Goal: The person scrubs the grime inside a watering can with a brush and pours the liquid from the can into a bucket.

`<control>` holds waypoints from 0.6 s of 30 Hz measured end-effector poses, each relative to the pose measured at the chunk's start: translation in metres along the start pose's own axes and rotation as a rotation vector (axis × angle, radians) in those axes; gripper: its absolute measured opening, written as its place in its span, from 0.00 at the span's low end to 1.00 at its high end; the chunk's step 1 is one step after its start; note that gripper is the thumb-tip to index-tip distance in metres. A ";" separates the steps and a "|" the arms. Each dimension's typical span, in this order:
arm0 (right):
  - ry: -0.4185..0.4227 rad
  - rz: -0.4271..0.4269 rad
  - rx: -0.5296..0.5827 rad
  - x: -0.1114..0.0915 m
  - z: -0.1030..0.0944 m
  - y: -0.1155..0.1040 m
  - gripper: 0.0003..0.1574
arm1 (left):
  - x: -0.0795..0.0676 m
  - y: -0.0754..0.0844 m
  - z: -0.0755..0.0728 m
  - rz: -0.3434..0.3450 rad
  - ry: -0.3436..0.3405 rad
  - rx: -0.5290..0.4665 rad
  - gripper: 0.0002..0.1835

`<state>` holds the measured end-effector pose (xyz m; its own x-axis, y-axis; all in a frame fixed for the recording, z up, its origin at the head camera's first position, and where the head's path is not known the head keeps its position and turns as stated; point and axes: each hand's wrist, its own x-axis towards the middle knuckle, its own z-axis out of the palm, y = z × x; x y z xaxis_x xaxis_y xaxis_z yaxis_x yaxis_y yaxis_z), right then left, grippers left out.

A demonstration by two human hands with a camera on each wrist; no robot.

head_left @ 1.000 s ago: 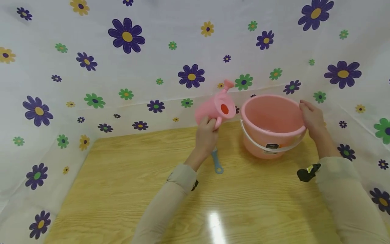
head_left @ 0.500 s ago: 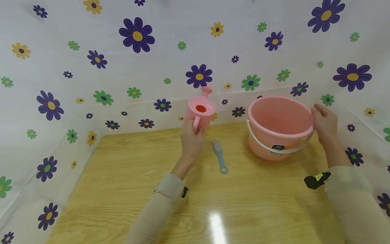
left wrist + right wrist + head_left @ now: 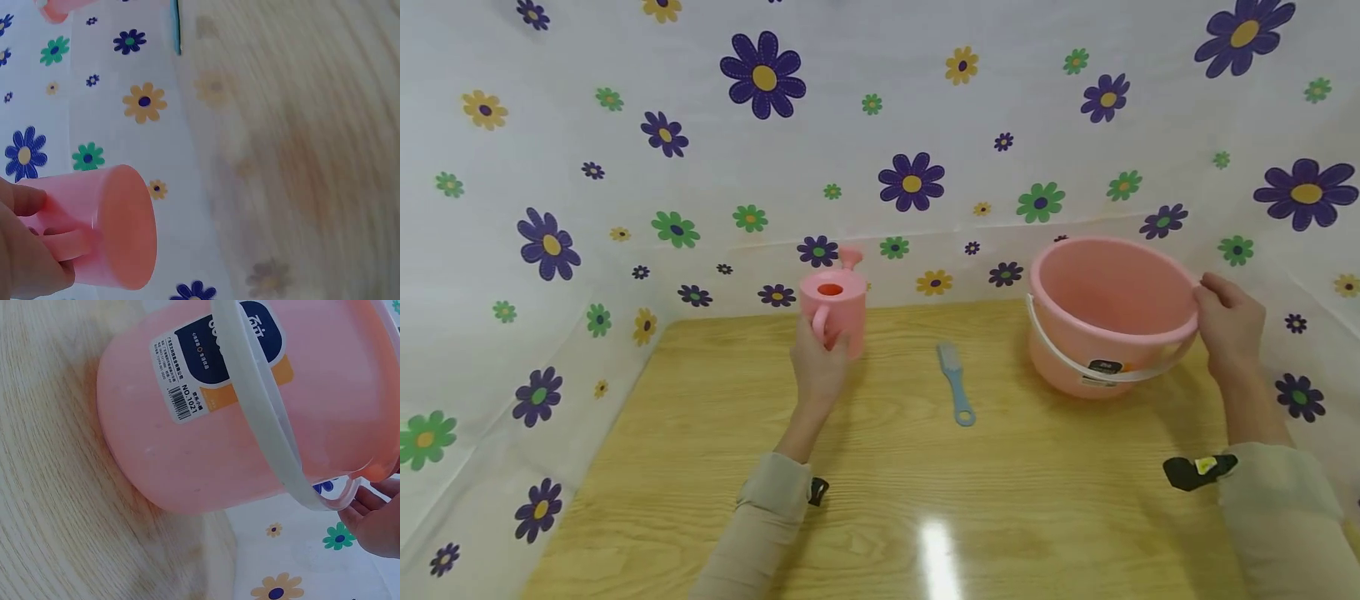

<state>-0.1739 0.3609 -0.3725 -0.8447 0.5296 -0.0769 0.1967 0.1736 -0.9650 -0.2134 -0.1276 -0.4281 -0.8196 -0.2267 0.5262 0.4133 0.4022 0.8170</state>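
My left hand [image 3: 822, 367] grips the handle of a pink watering can [image 3: 842, 310] near the back left of the table. The can is upright, its round top opening showing orange-red inside and its spout pointing toward the back. In the left wrist view, the can's flat base [image 3: 130, 228] shows, with a gap between it and the wood. At the right, my right hand [image 3: 1231, 325] holds the rim of a pink bucket [image 3: 1105, 367] by its right side. The bucket stands on the table, its white handle [image 3: 1078, 367] hanging across the front over a label [image 3: 187, 375].
A blue-handled brush [image 3: 957, 387] with pale bristles lies on the wooden table [image 3: 1000, 500] between the watering can and the bucket. White cloth [image 3: 850, 125] printed with flowers hangs behind and at both sides of the table.
My left hand has carried the watering can leftward and lower, away from the bucket, turning it from tilted to upright. The brush has come into full view. My right hand stays at the bucket's rim.
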 end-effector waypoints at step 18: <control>0.402 -0.348 0.061 -0.071 0.030 -0.004 0.25 | 0.001 -0.048 -0.042 -0.179 0.079 0.068 0.19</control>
<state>-0.1297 0.2981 -0.3704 -0.5955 0.7274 0.3409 -0.1004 0.3536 -0.9300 -0.2180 -0.1842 -0.4571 -0.8427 -0.3674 0.3935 0.2341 0.4081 0.8824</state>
